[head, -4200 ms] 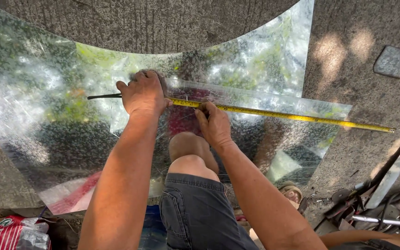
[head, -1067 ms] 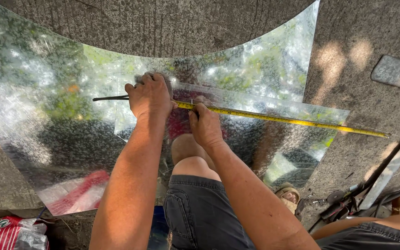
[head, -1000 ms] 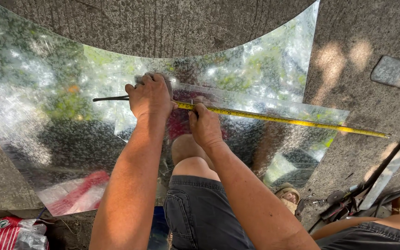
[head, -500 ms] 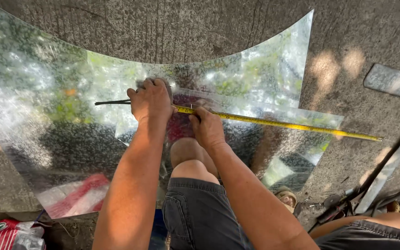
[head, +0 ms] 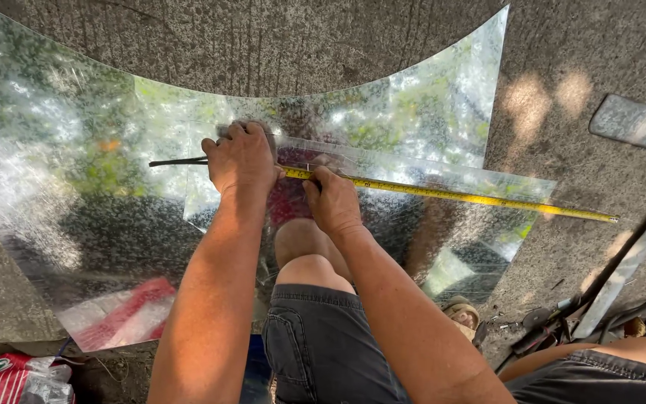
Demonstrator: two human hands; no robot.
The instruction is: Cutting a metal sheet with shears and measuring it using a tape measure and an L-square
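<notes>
A large shiny metal sheet [head: 76, 187] with a curved far edge lies on the concrete ground, and a smaller shiny sheet piece [head: 450, 224] lies on top of it. A yellow tape measure blade [head: 457, 196] stretches from the middle toward the right across the smaller piece. My left hand [head: 242, 158] is closed on the tape's left end, and a thin dark rod [head: 177, 161] sticks out to its left. My right hand [head: 333, 200] presses the tape down onto the sheet just right of the left hand. My bare knee [head: 304, 243] is right below the hands.
Rough concrete ground [head: 263, 45] surrounds the sheets. A narrow metal strip [head: 633, 254] and a flat grey piece [head: 637, 123] lie at the right. Dark tools [head: 555, 329] sit at the lower right beside another person's leg [head: 600, 366]. A red-and-white bag [head: 1, 374] is at the bottom left.
Both hands stay in the same place on the tape; the view has shifted slightly. The tape and sheets have not visibly moved.
</notes>
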